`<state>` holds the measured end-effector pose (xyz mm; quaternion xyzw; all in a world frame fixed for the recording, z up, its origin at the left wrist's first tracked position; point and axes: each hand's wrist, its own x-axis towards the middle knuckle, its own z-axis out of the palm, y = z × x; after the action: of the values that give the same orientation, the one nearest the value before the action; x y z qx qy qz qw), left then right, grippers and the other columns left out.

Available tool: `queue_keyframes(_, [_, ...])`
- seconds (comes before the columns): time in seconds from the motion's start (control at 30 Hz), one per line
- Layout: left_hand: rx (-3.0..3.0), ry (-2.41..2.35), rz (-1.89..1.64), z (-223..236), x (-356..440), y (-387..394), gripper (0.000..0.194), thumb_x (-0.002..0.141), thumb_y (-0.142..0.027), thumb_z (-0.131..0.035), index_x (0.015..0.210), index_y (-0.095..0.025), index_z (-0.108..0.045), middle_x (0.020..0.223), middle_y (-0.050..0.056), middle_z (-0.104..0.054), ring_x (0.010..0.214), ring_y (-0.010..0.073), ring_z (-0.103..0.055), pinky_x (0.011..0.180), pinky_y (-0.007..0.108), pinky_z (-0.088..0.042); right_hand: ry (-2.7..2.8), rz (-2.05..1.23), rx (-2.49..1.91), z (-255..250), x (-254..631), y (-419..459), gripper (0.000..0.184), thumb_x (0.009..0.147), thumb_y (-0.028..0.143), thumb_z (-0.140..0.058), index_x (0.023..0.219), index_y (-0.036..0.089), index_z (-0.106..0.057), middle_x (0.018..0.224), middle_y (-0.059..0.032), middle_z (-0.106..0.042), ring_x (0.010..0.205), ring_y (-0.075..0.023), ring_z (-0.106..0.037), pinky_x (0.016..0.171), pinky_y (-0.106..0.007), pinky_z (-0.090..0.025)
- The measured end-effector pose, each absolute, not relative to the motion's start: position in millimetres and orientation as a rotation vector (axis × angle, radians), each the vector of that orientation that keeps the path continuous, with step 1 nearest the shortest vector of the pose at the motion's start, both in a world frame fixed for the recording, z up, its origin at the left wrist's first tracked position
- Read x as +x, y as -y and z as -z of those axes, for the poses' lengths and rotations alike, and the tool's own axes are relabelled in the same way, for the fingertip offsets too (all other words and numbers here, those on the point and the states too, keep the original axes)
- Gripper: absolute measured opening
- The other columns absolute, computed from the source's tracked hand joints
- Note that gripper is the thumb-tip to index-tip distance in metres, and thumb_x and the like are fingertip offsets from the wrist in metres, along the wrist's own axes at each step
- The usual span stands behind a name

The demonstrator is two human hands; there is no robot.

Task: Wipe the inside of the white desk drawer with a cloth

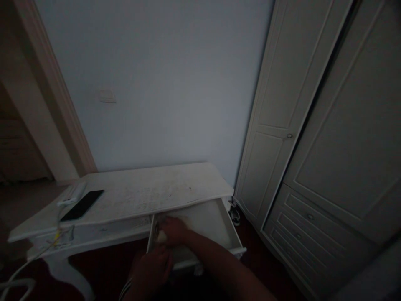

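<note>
A white desk's drawer [200, 221] is pulled out, and my right hand [173, 230] reaches down into its left side. The fingers are bent around a small pale wad [162, 237], whose kind I cannot make out in the dim light. My left hand [153, 264] is closer to me, curled at the drawer's front left corner, just below the right hand. Its fingers look closed, but what they grip, if anything, is hidden in shadow. The right forearm crosses over the drawer's front edge.
On the desk top [147, 184] lie a dark phone [83, 205] and a white power strip [75, 193] with a cable hanging off the left end. A white wardrobe [288, 159] stands at the right. Shoes [234, 216] rest on the floor between desk and wardrobe.
</note>
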<state>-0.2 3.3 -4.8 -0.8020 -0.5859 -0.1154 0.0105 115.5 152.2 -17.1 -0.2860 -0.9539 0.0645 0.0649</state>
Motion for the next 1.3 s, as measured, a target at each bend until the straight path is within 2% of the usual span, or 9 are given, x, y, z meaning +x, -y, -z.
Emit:
queue_keyframes(0.1, [-2.496,1.841,0.362,3,0,-3,0.039,0.106,-0.026,-0.039,0.106,-0.026,-0.078,0.11,0.008,-0.081,0.098,0.0229,-0.077,0.091,0.035,-0.059,2.984,-0.212,-0.678,14,132,-146,0.05,0.086,0.05,-0.078,0.128,0.025,-0.066,0.136,-0.0112,-0.067,0.116,-0.0311,-0.068,0.092,-0.043,-0.059])
queue_keyframes(0.2, [-2.516,1.868,0.378,2,1,-2,0.038,0.106,-0.024,-0.039,0.105,-0.025,-0.077,0.108,0.007,-0.082,0.099,0.0221,-0.077,0.094,0.036,-0.057,3.037,-0.214,-0.525,15,144,-137,0.044,0.088,0.045,-0.077,0.126,0.025,-0.067,0.129,-0.0087,-0.071,0.11,-0.0287,-0.071,0.086,-0.037,-0.057])
queue_keyframes(0.37, [-2.516,1.946,0.393,-6,2,1,0.04,0.108,-0.033,-0.039,0.101,-0.027,-0.077,0.104,0.006,-0.081,0.097,0.022,-0.076,0.091,0.035,-0.055,3.117,-0.248,-0.394,11,167,-134,0.05,0.087,0.038,-0.077,0.133,0.025,-0.065,0.132,-0.0094,-0.07,0.112,-0.0292,-0.071,0.091,-0.037,-0.055])
queue_keyframes(0.53, [-2.52,1.981,0.319,-11,4,1,0.04,0.107,-0.029,-0.039,0.102,-0.024,-0.078,0.106,0.007,-0.08,0.101,0.0216,-0.075,0.094,0.034,-0.056,3.196,-0.341,-0.42,-6,209,-143,0.064,0.081,0.039,-0.083,0.14,0.026,-0.062,0.142,-0.012,-0.064,0.124,-0.0328,-0.066,0.103,-0.043,-0.051])
queue_keyframes(0.7, [-2.488,1.89,0.296,7,-1,-1,0.034,0.105,-0.023,-0.044,0.108,-0.026,-0.078,0.119,0.007,-0.08,0.113,0.0255,-0.074,0.102,0.043,-0.057,3.093,-0.415,-0.718,-11,254,-157,0.074,0.072,0.043,-0.09,0.139,0.025,-0.065,0.147,-0.0128,-0.062,0.131,-0.0348,-0.061,0.109,-0.044,-0.047])
queue_keyframes(0.83, [-2.439,1.874,0.319,15,-2,-2,0.035,0.105,-0.023,-0.044,0.105,-0.026,-0.079,0.116,0.007,-0.081,0.111,0.0254,-0.075,0.1,0.042,-0.059,2.777,-0.424,-1.177,-12,276,-181,0.08,0.063,0.046,-0.093,0.136,0.027,-0.068,0.146,-0.012,-0.064,0.132,-0.0371,-0.06,0.112,-0.046,-0.045])
queue_keyframes(0.97, [-2.46,1.871,0.304,14,0,-4,0.033,0.104,-0.024,-0.047,0.106,-0.027,-0.08,0.119,0.007,-0.081,0.117,0.0268,-0.074,0.103,0.043,-0.058,2.519,-0.387,-1.416,-11,266,-203,0.078,0.073,0.046,-0.086,0.144,0.026,-0.063,0.151,-0.0134,-0.062,0.138,-0.0378,-0.057,0.113,-0.047,-0.045])
queue_keyframes(1.13, [-2.403,1.914,0.333,17,1,-4,0.035,0.105,-0.026,-0.044,0.101,-0.026,-0.079,0.112,0.007,-0.081,0.106,0.0237,-0.076,0.096,0.038,-0.057,2.257,-0.356,-1.626,-1,213,-207,0.076,0.084,0.049,-0.075,0.151,0.018,-0.058,0.154,-0.021,-0.058,0.138,-0.0423,-0.057,0.108,-0.052,-0.049])
queue_keyframes(1.3, [-2.459,1.881,0.291,11,2,-3,0.036,0.106,-0.025,-0.041,0.102,-0.025,-0.077,0.107,0.007,-0.08,0.104,0.0239,-0.075,0.094,0.038,-0.056,2.299,-0.408,-1.521,6,154,-198,0.072,0.082,0.053,-0.077,0.147,0.026,-0.062,0.149,-0.0138,-0.064,0.137,-0.0392,-0.059,0.113,-0.051,-0.046])
